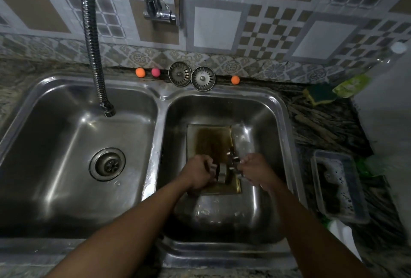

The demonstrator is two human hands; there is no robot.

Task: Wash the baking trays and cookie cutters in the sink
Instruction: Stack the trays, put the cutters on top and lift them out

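Observation:
A rectangular baking tray (210, 138) with a brown-stained bottom lies flat in the right sink basin (262, 122). Over its near end my left hand (198, 172) grips a metal cookie cutter (221, 172). My right hand (255, 171) is closed on another spiky metal cookie cutter (233, 158) right beside it. The two cutters are close together between my hands; whether they touch I cannot tell. Parts of both cutters are hidden by my fingers.
The left basin (66, 155) holds only its drain, with a flexible metal tap hose (93, 55) hanging over it. Two sink strainers (191, 75) and small coloured balls sit on the back ledge. A plastic tub of soapy water (340, 186) and sponges (320, 96) are on the right counter.

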